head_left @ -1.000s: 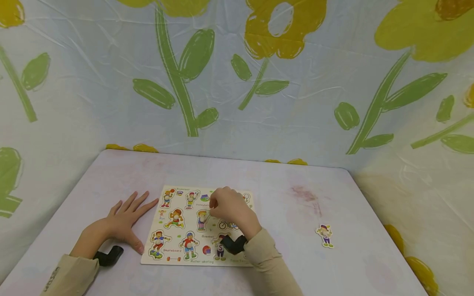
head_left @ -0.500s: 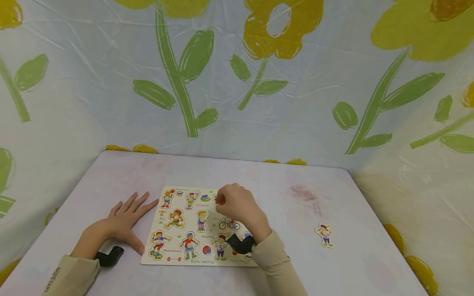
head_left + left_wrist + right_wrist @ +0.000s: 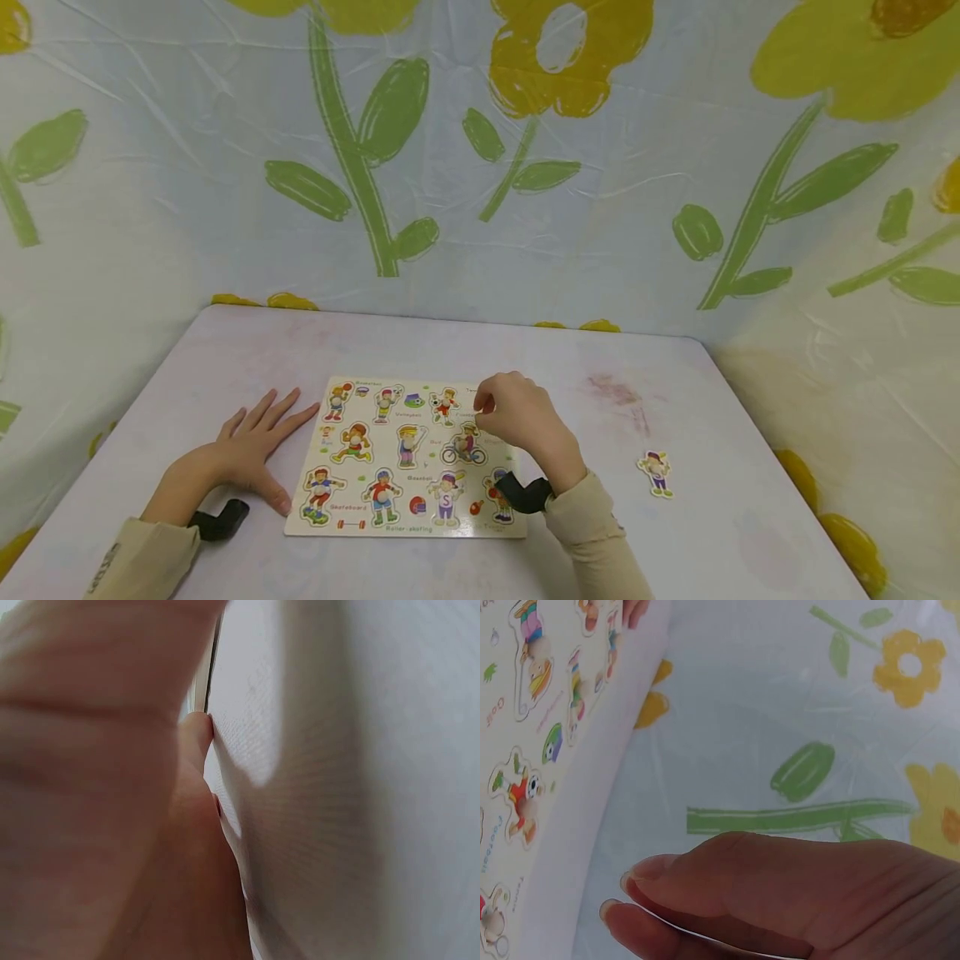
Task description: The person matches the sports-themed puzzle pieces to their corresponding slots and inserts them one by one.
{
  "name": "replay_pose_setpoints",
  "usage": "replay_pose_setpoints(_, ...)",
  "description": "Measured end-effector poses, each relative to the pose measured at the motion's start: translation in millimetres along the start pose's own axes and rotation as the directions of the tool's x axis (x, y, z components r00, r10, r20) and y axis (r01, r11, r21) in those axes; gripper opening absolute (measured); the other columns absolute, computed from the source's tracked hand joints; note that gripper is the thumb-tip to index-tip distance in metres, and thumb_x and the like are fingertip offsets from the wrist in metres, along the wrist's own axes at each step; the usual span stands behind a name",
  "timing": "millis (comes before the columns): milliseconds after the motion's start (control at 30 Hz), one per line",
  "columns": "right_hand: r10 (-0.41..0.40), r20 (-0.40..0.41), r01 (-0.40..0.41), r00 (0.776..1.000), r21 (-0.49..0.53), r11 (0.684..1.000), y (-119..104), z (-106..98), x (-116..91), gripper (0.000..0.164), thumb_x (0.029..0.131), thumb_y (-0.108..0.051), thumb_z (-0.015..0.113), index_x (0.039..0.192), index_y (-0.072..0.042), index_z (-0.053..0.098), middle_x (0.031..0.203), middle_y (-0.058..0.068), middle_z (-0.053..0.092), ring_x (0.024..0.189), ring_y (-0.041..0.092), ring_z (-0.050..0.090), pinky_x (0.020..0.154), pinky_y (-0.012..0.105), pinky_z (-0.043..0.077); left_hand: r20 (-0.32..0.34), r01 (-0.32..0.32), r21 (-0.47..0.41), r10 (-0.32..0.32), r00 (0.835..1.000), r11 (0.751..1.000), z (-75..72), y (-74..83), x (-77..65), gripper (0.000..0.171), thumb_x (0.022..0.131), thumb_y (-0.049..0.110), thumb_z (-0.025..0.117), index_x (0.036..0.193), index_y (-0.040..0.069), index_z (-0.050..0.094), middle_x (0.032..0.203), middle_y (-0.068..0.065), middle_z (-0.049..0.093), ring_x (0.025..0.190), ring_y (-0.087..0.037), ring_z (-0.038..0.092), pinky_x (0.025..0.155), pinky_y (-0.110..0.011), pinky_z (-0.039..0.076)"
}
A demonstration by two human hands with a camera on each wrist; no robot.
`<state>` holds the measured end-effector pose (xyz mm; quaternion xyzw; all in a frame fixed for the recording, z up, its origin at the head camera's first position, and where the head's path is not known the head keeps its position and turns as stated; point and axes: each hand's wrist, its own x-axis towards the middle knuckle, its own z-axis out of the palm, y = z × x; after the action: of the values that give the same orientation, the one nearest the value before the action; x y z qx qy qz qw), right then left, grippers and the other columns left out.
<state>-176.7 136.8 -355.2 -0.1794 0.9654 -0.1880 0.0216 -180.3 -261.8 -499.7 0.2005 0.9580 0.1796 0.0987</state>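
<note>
A pale puzzle board (image 3: 381, 454) lies on the table, with sports-figure pieces set in it; several show round knobs. To its left, my left hand (image 3: 251, 450) rests on the table with fingers spread, the fingertips and thumb at the board's edge. Over the board's upper right corner hovers my right hand (image 3: 525, 421), its thumb and forefinger bent toward each other. In the right wrist view a small gap shows between the fingertips and nothing sits in it. That hand hides part of the tennis figure. A loose baseball-player piece (image 3: 657, 475) lies farther right on the table.
The light table (image 3: 600, 542) is enclosed by a flower-printed cloth (image 3: 600, 208) at the back and sides. A reddish smudge (image 3: 617, 390) marks the tabletop right of the board. Black wrist cameras (image 3: 525, 493) sit below both hands.
My right hand has moved rightward across the board, from above the golf figure to the upper right corner, uncovering the football and cycling figures. The left hand stays in place.
</note>
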Motion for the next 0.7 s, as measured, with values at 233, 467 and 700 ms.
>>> replay_pose_setpoints(233,0.064,-0.025,-0.063,0.998,0.013,0.998,23.0,-7.2,-11.2,0.006,0.079,-0.007,0.072,0.08,-0.013,0.072,0.077,-0.004,0.063,0.065,0.014,0.054,0.055,0.032,0.046,-0.01,-0.023,-0.017,0.023,1.0,1.0,-2.6,3.0,-2.5,0.142,0.038,0.083,0.078,0.158,0.036,0.02,0.166,-0.01,0.002,0.148,-0.044,-0.009,0.105,-0.078,0.0)
replay_pose_setpoints(467,0.1,-0.044,-0.099,0.994,0.014,0.995,44.0,-16.6,-21.1,0.006,0.079,-0.005,0.069,0.081,-0.01,0.072,0.076,0.0,0.062,0.066,0.015,0.053,0.057,0.031,0.047,-0.012,-0.047,-0.039,0.047,0.999,0.998,-4.3,5.8,-3.6,0.14,0.041,0.083,0.078,0.158,0.035,0.019,0.166,-0.008,-0.001,0.148,-0.044,-0.011,0.104,-0.079,-0.002)
replay_pose_setpoints(700,0.117,-0.062,-0.117,0.991,0.005,0.993,61.2,-26.2,-31.0,0.005,0.079,-0.005,0.069,0.082,-0.008,0.072,0.076,0.001,0.063,0.066,0.016,0.054,0.058,0.032,0.048,-0.013,-0.007,0.0,0.007,1.0,1.0,0.4,2.5,-1.6,0.143,0.036,0.084,0.078,0.158,0.038,0.018,0.166,-0.01,0.003,0.148,-0.043,-0.008,0.105,-0.077,0.0)
